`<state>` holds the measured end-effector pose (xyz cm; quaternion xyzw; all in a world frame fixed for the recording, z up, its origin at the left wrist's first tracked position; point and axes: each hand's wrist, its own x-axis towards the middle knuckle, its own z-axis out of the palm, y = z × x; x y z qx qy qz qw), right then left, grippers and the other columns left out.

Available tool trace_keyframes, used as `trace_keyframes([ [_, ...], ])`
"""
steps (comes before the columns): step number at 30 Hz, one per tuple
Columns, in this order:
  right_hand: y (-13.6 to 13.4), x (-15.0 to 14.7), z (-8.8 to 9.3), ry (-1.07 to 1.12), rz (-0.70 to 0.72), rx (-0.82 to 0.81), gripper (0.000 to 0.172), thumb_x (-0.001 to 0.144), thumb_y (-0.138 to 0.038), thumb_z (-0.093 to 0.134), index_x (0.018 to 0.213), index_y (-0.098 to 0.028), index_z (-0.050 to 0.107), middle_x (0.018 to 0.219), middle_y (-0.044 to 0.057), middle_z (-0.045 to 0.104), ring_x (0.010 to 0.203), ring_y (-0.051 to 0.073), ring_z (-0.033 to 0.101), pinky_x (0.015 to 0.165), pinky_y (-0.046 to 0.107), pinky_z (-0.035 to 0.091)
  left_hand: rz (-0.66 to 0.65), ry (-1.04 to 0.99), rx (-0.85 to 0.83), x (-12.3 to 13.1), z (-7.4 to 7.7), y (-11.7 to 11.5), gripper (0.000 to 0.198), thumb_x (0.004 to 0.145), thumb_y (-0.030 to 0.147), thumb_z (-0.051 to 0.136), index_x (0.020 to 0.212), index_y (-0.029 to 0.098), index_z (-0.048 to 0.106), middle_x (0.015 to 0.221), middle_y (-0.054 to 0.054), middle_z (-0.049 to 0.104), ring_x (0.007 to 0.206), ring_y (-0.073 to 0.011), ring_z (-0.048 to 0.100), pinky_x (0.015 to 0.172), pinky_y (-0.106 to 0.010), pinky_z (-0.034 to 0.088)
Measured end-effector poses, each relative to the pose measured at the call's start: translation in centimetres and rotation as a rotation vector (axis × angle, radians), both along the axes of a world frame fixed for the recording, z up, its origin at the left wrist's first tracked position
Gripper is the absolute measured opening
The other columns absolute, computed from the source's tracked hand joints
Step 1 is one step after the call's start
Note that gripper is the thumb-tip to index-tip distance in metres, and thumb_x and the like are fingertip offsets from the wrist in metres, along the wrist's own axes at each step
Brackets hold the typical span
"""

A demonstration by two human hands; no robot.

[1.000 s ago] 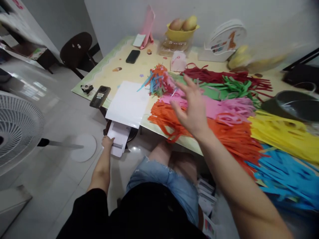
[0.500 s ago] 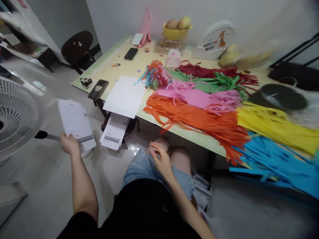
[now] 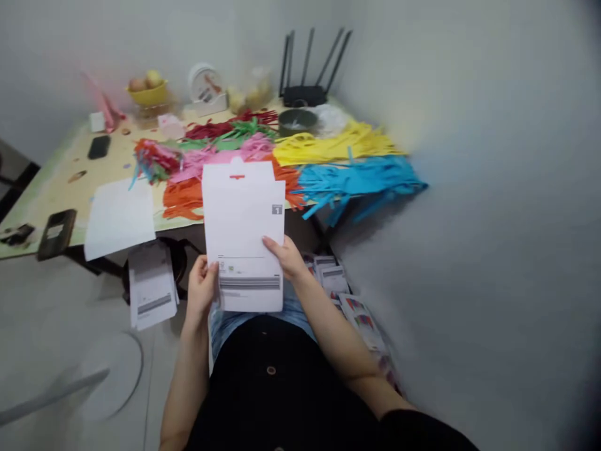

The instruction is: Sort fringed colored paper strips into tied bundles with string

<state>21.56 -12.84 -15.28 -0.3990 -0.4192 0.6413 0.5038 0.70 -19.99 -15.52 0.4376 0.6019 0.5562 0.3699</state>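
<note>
Both my hands grip a white cardboard packet [image 3: 244, 232] in front of my lap, its printed face towards me. At its top is a hang-hole flap, and a grey striped band crosses its lower part. My left hand [image 3: 203, 285] pinches the lower left edge. My right hand [image 3: 286, 255] holds the right edge, thumb lying across the front. Behind the packet, bundles of cut paper strips lie on the table: orange strips [image 3: 183, 199], partly covered by the packet, pink strips [image 3: 256, 147], yellow strips [image 3: 338, 144] and blue strips [image 3: 366, 178].
A white sheet [image 3: 119, 216] and a phone [image 3: 57, 233] lie at the table's front left. Similar packets [image 3: 153, 282] rest on a stool below, and more packages [image 3: 359, 313] stand by the wall at right. A router [image 3: 305, 94] is at the back.
The white packet has come from the far left to in front of my lap. My right hand has risen from my lap and taken its right edge. The view has turned right.
</note>
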Motion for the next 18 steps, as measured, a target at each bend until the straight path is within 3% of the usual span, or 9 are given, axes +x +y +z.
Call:
trace_keyframes([
  [1, -0.2, 1.3, -0.4, -0.015, -0.046, -0.022, 0.072, 0.064, -0.069, 0.078, 0.108, -0.013, 0.07, 0.107, 0.014, 0.077, 0.105, 0.031, 0.071, 0.093, 0.043, 0.057, -0.053, -0.016, 0.013, 1.2, -0.3, 0.9, 0.043, 0.079, 0.054, 0.072, 0.099, 0.018, 0.06, 0.083, -0.004, 0.067, 0.067, -0.0134, 0.063, 0.061, -0.023, 0.051],
  [3, -0.9, 3.4, -1.2, -0.075, -0.079, -0.002, 0.069, 0.062, -0.068, 0.08, 0.103, -0.012, 0.073, 0.104, 0.014, 0.078, 0.103, 0.03, 0.071, 0.094, 0.044, 0.056, -0.023, 0.081, 0.132, 2.6, 0.1, 2.6, 0.057, 0.08, 0.05, 0.073, 0.125, 0.021, 0.054, 0.116, -0.011, 0.066, 0.089, -0.0171, 0.067, 0.074, -0.027, 0.055],
  [5, -1.7, 4.5, -1.8, -0.134, -0.018, 0.035, 0.065, 0.065, -0.066, 0.078, 0.102, -0.012, 0.075, 0.105, 0.013, 0.077, 0.101, 0.029, 0.071, 0.093, 0.043, 0.055, 0.023, 0.249, 0.277, 3.2, 1.6, 4.2, 0.064, 0.086, 0.046, 0.069, 0.141, 0.025, 0.045, 0.141, -0.014, 0.054, 0.107, -0.0188, 0.064, 0.086, -0.029, 0.053],
  [6, -2.0, 4.6, -1.9, -0.147, 0.031, 0.047, 0.063, 0.069, -0.066, 0.076, 0.102, -0.012, 0.075, 0.105, 0.013, 0.077, 0.099, 0.028, 0.072, 0.092, 0.042, 0.055, 0.017, 0.349, 0.317, 3.3, 2.6, 5.0, 0.061, 0.088, 0.044, 0.066, 0.142, 0.025, 0.045, 0.144, -0.014, 0.052, 0.109, -0.019, 0.063, 0.088, -0.03, 0.052],
  [9, -2.3, 4.0, -2.0, -0.162, 0.132, 0.102, 0.059, 0.076, -0.064, 0.07, 0.104, -0.013, 0.075, 0.1, 0.01, 0.077, 0.098, 0.026, 0.071, 0.091, 0.04, 0.055, 0.003, 0.572, 0.282, 2.9, 5.2, 6.5, 0.043, 0.089, 0.041, 0.062, 0.126, 0.019, 0.058, 0.117, -0.008, 0.063, 0.088, -0.0161, 0.059, 0.081, -0.03, 0.048],
  [11, -2.0, 3.3, -1.9, -0.224, 0.165, 0.146, 0.053, 0.081, -0.062, 0.067, 0.101, -0.013, 0.074, 0.095, 0.008, 0.076, 0.096, 0.024, 0.069, 0.09, 0.037, 0.054, 0.08, 0.621, 0.251, 2.4, 6.1, 6.9, 0.036, 0.086, 0.042, 0.064, 0.111, 0.018, 0.059, 0.094, -0.002, 0.059, 0.074, -0.0141, 0.051, 0.073, -0.028, 0.043],
  [14, -1.0, 2.7, -1.9, -0.374, 0.155, 0.145, 0.04, 0.09, -0.051, 0.061, 0.093, -0.013, 0.071, 0.084, 0.005, 0.072, 0.087, 0.02, 0.065, 0.084, 0.031, 0.052, 0.147, 0.605, 0.208, 1.5, 6.3, 7.4, 0.037, 0.076, 0.046, 0.07, 0.095, 0.018, 0.057, 0.075, 0.005, 0.048, 0.064, -0.0126, 0.042, 0.065, -0.028, 0.037],
  [18, 0.3, 3.1, -1.9, -0.456, 0.12, 0.144, 0.03, 0.098, -0.039, 0.054, 0.091, -0.013, 0.067, 0.082, 0.002, 0.067, 0.081, 0.016, 0.06, 0.078, 0.025, 0.048, 0.045, 0.508, 0.068, 0.8, 6.2, 8.3, 0.039, 0.059, 0.048, 0.078, 0.076, 0.018, 0.058, 0.06, 0.006, 0.049, 0.057, -0.0123, 0.042, 0.057, -0.027, 0.033],
])
